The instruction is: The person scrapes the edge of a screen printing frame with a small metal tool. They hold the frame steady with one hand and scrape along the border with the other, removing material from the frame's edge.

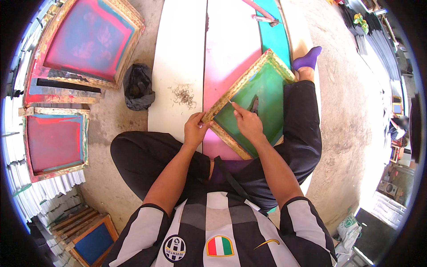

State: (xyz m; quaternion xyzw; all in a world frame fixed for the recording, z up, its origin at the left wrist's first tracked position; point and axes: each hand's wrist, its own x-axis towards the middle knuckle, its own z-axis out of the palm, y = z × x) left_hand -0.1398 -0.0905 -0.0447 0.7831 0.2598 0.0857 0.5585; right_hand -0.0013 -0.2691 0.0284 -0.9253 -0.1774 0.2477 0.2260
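Across my lap and the bench lies a wooden screen-printing frame (235, 90) with green mesh, tilted so one corner points away. My left hand (195, 130) grips its left corner, thumb on top of the wood and fingers at the edge. Over the mesh, my right hand (249, 123) is closed, with the dark jaws of pliers (255, 104) jutting out past its knuckles; their handles are hidden. At the index fingertip, beside the inner edge of the wood, shows a tiny pale sliver too small to name. Left of the frame is a heap of thin bent bits, like staples (183, 96).
The bench top has white (178, 49), pink and teal boards. At its far end lie a hammer (273, 22) and a utility knife (263, 18). A black plastic bag (138, 86) sits on the left floor, near more screen frames (89, 40). My socked foot (307, 58) rests far right.
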